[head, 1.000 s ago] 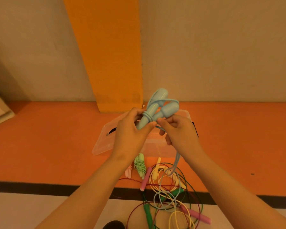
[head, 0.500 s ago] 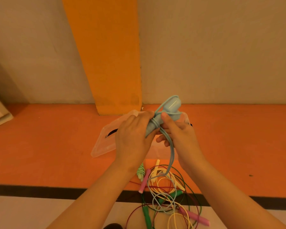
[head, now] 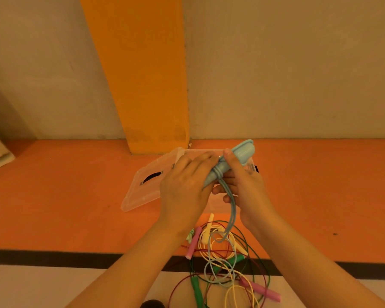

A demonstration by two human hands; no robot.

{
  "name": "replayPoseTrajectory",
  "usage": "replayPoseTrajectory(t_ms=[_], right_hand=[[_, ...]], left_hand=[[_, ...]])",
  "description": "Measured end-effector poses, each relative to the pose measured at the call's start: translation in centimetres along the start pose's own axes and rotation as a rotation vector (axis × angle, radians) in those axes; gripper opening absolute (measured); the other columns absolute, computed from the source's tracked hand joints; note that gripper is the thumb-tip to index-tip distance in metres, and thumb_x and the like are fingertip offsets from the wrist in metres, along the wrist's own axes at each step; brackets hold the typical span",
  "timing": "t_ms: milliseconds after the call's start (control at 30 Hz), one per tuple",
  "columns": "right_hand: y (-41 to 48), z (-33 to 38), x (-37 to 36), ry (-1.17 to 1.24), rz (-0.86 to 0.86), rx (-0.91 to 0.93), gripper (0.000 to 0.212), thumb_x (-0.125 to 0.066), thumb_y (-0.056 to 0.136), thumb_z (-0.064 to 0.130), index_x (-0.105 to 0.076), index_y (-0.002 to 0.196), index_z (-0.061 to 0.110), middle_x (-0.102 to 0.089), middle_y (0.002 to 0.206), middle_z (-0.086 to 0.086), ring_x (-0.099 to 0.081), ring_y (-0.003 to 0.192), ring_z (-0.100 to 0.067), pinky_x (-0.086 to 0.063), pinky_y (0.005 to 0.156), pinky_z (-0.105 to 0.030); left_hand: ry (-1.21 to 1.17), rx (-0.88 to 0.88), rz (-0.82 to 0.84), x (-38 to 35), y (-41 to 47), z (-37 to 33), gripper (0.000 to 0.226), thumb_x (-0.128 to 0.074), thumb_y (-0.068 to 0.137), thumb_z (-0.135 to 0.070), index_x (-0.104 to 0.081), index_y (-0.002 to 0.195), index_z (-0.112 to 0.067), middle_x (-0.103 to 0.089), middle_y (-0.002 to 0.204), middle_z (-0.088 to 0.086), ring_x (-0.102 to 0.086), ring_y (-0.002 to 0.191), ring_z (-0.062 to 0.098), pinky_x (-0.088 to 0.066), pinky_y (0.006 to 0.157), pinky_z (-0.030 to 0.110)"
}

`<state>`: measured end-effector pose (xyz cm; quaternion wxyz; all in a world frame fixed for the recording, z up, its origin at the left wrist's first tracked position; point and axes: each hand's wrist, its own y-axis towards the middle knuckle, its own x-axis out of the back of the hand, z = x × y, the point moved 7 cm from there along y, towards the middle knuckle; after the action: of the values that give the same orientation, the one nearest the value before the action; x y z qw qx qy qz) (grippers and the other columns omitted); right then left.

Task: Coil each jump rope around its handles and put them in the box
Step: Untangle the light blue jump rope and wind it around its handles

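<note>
Both hands hold the light blue jump rope handles (head: 240, 155) side by side above the clear plastic box (head: 216, 203). My left hand (head: 185, 187) grips the lower ends of the handles. My right hand (head: 242, 181) pinches the handles with its thumb on top, where the blue cord (head: 232, 210) is looped round them. The rest of the blue cord hangs down into a tangle on the floor. The box is mostly hidden behind my hands.
The clear box lid (head: 147, 185) lies on the orange floor left of the box. Below my hands lies a tangle of ropes: yellow rope (head: 209, 236), pink handles (head: 193, 243), green handle (head: 197, 290), a coiled pale green rope (head: 189, 235). An orange pillar (head: 147, 85) stands behind.
The blue handles have tilted down and to the right, lower over the box. My right hand has come round them, bringing the cord along; more cord is lifted off the floor.
</note>
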<state>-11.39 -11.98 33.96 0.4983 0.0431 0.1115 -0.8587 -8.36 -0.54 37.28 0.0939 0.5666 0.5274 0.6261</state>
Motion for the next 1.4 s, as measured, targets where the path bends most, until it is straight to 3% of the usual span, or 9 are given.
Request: replayPoseTrajectory(t_ms=[133,367,533,667,833,1000,1100,1233,1400], right_hand=[[0.0,0.1,0.1,-0.014,-0.005,0.005,0.030,-0.059,0.091,0.036,-0.060,0.069,0.017,-0.063,0.061,-0.011,-0.058,0.050,-0.021,-0.036,0.049,-0.027],[0.7,0.1,0.2,-0.077,-0.033,0.091,0.031,-0.055,0.094,0.026,-0.057,0.067,0.010,-0.055,0.049,-0.010,-0.050,0.042,-0.020,-0.036,0.046,-0.029],[0.8,0.3,0.2,-0.220,-0.017,0.217,0.047,-0.051,0.097,0.029,-0.058,0.062,-0.001,-0.052,0.043,-0.013,-0.045,0.036,-0.015,-0.036,0.041,-0.024],[0.9,0.7,0.2,-0.243,-0.020,0.272,0.048,-0.051,0.098,0.027,-0.055,0.056,0.004,-0.050,0.040,-0.010,-0.045,0.034,-0.014,-0.035,0.040,-0.022],[1.6,0.8,1.0,-0.266,-0.074,0.292,0.044,-0.052,0.097,0.021,-0.051,0.054,0.013,-0.044,0.036,0.003,-0.040,0.033,-0.011,-0.033,0.041,-0.026],[1.7,1.6,0.1,-0.265,0.015,0.339,0.035,-0.050,0.098,0.019,-0.062,0.066,0.014,-0.054,0.043,-0.001,-0.047,0.039,-0.016,-0.036,0.041,-0.023],[1.1,2.1,-0.9,-0.283,0.077,0.415,0.030,-0.051,0.097,0.014,-0.061,0.069,0.013,-0.056,0.047,0.002,-0.051,0.042,-0.015,-0.037,0.041,-0.021],[0.8,1.8,-1.9,-0.326,0.180,0.415,0.027,-0.050,0.098,0.013,-0.062,0.079,-0.002,-0.055,0.046,0.004,-0.048,0.038,-0.005,-0.036,0.042,-0.018],[0.9,1.8,-2.2,-0.366,0.231,0.438,0.025,-0.049,0.098,0.013,-0.060,0.077,0.004,-0.056,0.050,-0.002,-0.049,0.040,-0.004,-0.036,0.043,-0.018]], left_hand=[[-0.008,0.019,0.014,-0.3,-0.3,0.3,0.044,-0.068,0.077,-0.028,-0.058,0.120,-0.022,-0.066,0.123,-0.007,-0.061,0.103,0.021,-0.054,0.074,0.041],[-0.107,0.101,0.038,-0.6,-0.3,0.6,0.045,-0.076,0.071,-0.022,-0.066,0.115,-0.017,-0.068,0.118,-0.004,-0.059,0.105,0.014,-0.040,0.089,0.022],[-0.223,0.148,0.046,-0.6,-0.2,0.9,0.045,-0.077,0.071,-0.019,-0.067,0.114,-0.019,-0.067,0.120,-0.007,-0.063,0.109,0.011,-0.050,0.089,0.029],[-0.297,0.151,0.063,-0.4,0.0,1.0,0.041,-0.068,0.074,-0.024,-0.067,0.115,-0.017,-0.066,0.123,-0.006,-0.060,0.114,0.009,-0.051,0.091,0.034],[-0.481,0.210,0.181,-0.9,0.0,0.7,0.048,-0.057,0.079,-0.035,-0.063,0.124,-0.018,-0.060,0.130,-0.007,-0.051,0.122,0.000,-0.045,0.100,0.024],[-0.901,0.583,0.247,-1.1,-0.3,1.9,0.041,-0.070,0.087,-0.019,-0.057,0.126,-0.023,-0.061,0.124,-0.006,-0.068,0.095,0.011,-0.053,0.071,0.022],[-1.070,0.751,0.319,-1.6,-0.5,2.9,0.036,-0.064,0.083,-0.028,-0.058,0.118,-0.027,-0.065,0.115,-0.007,-0.067,0.094,0.012,-0.054,0.071,0.022],[-1.218,0.771,0.420,-1.9,-0.5,2.5,0.024,-0.059,0.079,-0.032,-0.065,0.100,-0.023,-0.070,0.080,-0.011,-0.064,0.071,0.017,-0.057,0.062,0.030],[-1.271,0.817,0.449,-2.5,-0.9,2.9,0.035,-0.063,0.088,-0.036,-0.065,0.109,-0.008,-0.066,0.083,0.011,-0.061,0.069,0.021,-0.051,0.060,0.030]])
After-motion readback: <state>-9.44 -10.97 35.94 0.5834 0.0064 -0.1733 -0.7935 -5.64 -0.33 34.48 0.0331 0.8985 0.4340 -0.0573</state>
